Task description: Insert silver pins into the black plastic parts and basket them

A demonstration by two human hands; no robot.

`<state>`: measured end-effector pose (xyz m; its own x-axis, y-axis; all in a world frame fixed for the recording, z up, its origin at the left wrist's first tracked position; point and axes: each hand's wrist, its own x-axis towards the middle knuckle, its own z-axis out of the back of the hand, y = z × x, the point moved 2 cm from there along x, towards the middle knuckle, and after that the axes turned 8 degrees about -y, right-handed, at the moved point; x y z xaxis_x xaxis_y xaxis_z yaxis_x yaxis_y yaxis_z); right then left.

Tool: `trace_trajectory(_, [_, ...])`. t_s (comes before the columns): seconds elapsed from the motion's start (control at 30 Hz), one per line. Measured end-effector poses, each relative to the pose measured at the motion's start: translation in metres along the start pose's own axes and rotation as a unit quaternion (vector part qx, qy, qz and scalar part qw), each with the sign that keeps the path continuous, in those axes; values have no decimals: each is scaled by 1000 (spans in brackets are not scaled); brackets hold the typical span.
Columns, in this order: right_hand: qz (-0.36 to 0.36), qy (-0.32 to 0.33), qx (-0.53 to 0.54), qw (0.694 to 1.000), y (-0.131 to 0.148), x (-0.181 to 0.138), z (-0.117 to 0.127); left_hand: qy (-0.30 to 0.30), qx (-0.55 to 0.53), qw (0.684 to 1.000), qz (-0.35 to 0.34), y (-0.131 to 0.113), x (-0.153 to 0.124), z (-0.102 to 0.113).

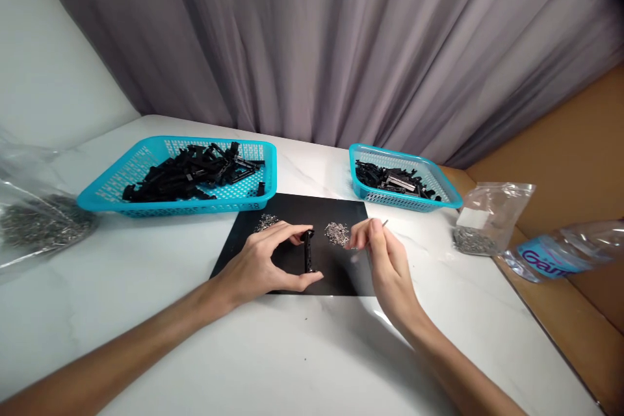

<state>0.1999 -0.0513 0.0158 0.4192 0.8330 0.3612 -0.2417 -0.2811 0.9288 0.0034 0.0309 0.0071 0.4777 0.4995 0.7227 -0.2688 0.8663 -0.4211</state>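
On a black mat (234,259) my left hand (260,263) grips a small black plastic part (309,252) between forefinger and thumb, holding it upright. My right hand (383,260) is closed in a pinch on a thin metal pin (383,224) whose tip sticks out past the fingers. Its fingertips rest beside a small heap of silvery metal pieces (337,233) on the mat. A second, smaller heap of metal pieces (266,221) lies just beyond my left hand.
Two turquoise baskets with black plastic parts stand behind the mat, a large one (127,172) at the left and a smaller one (441,183) at the right. Clear bags of metal pieces lie at far left (34,221) and right (480,227). A plastic water bottle (560,253) lies at the table's right edge.
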Motion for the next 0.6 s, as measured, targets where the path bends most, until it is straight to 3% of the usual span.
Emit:
trace_trajectory(0.07, [1, 0, -21, 1000, -5, 2, -1, 2, 4, 1000, 10, 1, 0, 1])
trace_trajectory(0.23, [3, 135, -129, 982, -9, -5, -18, 56, 36, 996, 54, 1, 2, 1])
trace_trajectory(0.33, [30, 163, -190, 968, -11, -6, -21, 92, 62, 991, 71, -3, 2, -4])
trace_trajectory(0.43, [85, 123, -247, 958, -16, 6, -8, 103, 78, 990, 62, -8, 3, -5])
trace_trajectory(0.53, [186, 6, -301, 935, -20, 32, 19, 76, 100, 991, 49, -4, 9, 8])
trace_trajectory(0.6, [252, -70, -351, 899, -21, 56, 39, 35, 121, 990, 60, 8, 17, 27])
